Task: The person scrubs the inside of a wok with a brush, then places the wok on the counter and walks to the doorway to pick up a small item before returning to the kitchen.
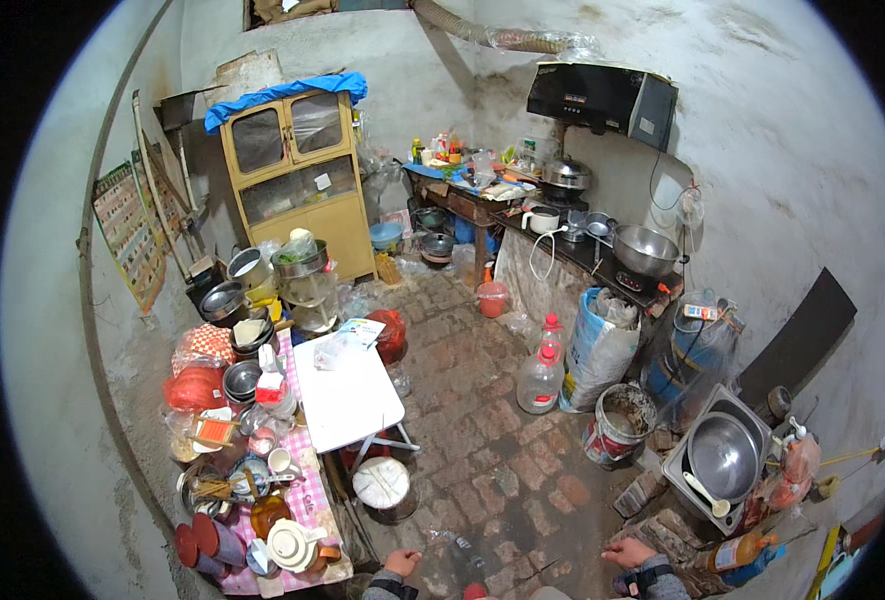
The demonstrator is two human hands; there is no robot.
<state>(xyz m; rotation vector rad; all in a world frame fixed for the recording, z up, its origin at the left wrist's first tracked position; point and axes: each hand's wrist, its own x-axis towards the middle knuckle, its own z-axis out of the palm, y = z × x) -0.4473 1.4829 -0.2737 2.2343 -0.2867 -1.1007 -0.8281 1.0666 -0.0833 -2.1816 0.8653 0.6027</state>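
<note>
At the bottom edge, my left hand (pixel 403 562) hangs over the brick floor, fingers loosely bent, with nothing seen in it. A round stool with a pale top (pixel 381 483) is the closest thing ahead of it. My right hand (pixel 630 553) is at the lower right, also loosely bent and holding nothing that I can see. Beyond it is a metal sink (pixel 675 466) with a steel basin (pixel 724 456) in it and a white ladle (pixel 705 495) across its edge. An orange-brown bottle (pixel 739 551) lies to the right of that hand.
On the left are a white folding table (pixel 345 405) and a crowded table with a pink checked cloth (pixel 311 495). A dirty bucket (pixel 618 427), plastic jugs (pixel 540 382) and a stuffed sack (pixel 600 360) stand right. Behind are a yellow cabinet (pixel 315 232) and a cooking counter (pixel 585 259).
</note>
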